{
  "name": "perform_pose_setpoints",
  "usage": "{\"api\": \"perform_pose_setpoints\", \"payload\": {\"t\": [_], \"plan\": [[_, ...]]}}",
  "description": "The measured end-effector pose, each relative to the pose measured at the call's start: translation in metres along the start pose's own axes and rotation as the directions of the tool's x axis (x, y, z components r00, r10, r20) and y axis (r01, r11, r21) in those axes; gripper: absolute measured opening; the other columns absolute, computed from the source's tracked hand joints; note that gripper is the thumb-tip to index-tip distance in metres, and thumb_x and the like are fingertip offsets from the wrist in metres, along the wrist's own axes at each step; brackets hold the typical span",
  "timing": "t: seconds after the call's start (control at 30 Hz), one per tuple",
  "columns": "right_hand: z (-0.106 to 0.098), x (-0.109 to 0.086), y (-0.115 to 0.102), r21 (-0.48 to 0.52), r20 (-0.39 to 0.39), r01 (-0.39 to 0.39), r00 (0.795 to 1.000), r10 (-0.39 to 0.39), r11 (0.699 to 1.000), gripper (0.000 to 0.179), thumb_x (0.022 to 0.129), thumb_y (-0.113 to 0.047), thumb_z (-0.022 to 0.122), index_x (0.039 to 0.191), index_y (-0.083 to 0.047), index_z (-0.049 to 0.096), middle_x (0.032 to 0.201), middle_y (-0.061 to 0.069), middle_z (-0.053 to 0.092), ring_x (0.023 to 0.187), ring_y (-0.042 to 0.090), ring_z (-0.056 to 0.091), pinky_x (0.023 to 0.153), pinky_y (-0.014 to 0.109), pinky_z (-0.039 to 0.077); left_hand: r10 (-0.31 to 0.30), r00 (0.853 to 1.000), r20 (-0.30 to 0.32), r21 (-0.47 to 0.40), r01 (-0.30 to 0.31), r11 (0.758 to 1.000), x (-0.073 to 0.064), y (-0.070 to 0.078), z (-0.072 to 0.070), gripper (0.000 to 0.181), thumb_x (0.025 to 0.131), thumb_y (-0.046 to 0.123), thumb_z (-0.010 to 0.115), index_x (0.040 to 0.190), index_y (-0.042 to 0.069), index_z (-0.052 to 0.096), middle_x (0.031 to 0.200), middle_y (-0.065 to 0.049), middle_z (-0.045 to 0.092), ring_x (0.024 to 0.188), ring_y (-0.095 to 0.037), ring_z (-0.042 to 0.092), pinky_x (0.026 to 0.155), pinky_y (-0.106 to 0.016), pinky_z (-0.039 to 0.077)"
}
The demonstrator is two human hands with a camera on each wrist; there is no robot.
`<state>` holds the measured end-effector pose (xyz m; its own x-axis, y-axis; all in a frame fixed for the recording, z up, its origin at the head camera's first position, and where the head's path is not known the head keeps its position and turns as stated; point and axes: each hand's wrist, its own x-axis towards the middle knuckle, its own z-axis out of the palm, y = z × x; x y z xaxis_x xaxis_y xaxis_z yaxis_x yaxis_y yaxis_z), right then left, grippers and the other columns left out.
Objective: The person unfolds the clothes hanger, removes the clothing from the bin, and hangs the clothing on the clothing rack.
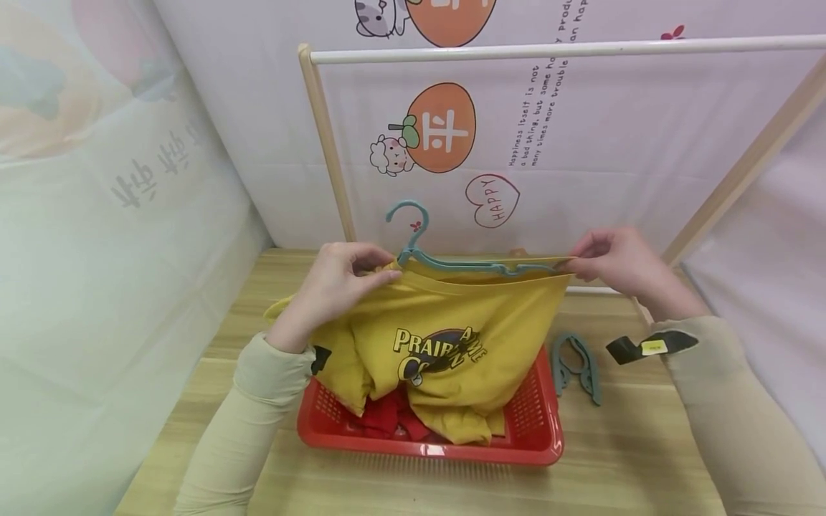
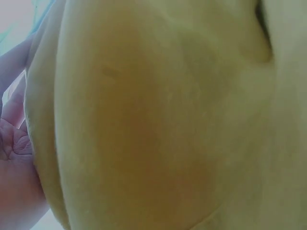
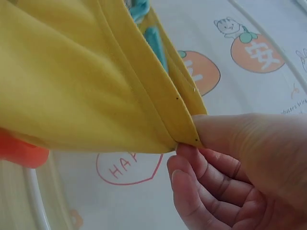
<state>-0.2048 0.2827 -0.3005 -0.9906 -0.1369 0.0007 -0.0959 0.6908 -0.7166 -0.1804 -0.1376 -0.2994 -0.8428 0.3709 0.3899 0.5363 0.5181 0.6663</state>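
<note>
Over the red plastic basket [image 1: 422, 450], the yellow printed cloth shirt [image 1: 445, 315], likely light and limp, is being pinched by the left grip [image 1: 342, 283] and right grip [image 1: 619, 265], its seamed edge probably being best held.

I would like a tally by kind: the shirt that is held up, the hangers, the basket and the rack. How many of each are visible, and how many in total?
Yellow shirt: 1
Blue-green hangers: 2
Red basket: 1
Rack: 1
Total: 5
</note>
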Motion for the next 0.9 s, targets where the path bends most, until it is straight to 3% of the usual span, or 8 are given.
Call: {"api": "perform_pose_setpoints", "payload": {"t": [0.27, 0.53, 0.9], "plan": [[0.008, 0.000, -0.010, 0.100, 0.030, 0.007, 0.999, -0.010, 0.995, 0.034, 0.094, -0.021, 0.076, 0.112, 0.007, 0.069, 0.102, 0.016, 0.075, 0.077, 0.016, 0.073, 0.070, 0.027, 0.059, 0.020, 1.000, -0.014, -0.020, -0.020, 1.000, 0.004, 0.003, 0.006, 0.013, 0.089, 0.020, 0.083, 0.098, 0.011, 0.080, 0.090, 0.005, 0.074, 0.080, -0.010, 0.068, 0.073, -0.028, 0.058], [0.014, -0.004, -0.028, 0.132, 0.035, 0.023, 0.999, -0.028, 0.991, 0.045, 0.090, -0.033, 0.081, 0.112, 0.005, 0.071, 0.099, 0.012, 0.076, 0.080, 0.022, 0.074, 0.071, 0.031, 0.061, 0.022, 0.999, -0.023, -0.024, -0.023, 0.999, 0.004, 0.006, 0.007, 0.013, 0.089, 0.019, 0.082, 0.098, 0.010, 0.080, 0.090, 0.005, 0.074, 0.080, -0.010, 0.069, 0.073, -0.028, 0.058], [0.030, -0.005, -0.055, 0.202, 0.080, 0.057, 0.994, -0.075, 0.978, 0.040, 0.090, -0.034, 0.081, 0.109, 0.001, 0.075, 0.095, 0.011, 0.076, 0.082, 0.024, 0.074, 0.075, 0.034, 0.061, 0.053, 0.998, -0.035, -0.037, -0.054, 0.998, 0.004, 0.010, 0.009, 0.012, 0.089, 0.018, 0.082, 0.098, 0.010, 0.080, 0.091, 0.005, 0.075, 0.082, -0.010, 0.069, 0.074, -0.028, 0.059]]}}
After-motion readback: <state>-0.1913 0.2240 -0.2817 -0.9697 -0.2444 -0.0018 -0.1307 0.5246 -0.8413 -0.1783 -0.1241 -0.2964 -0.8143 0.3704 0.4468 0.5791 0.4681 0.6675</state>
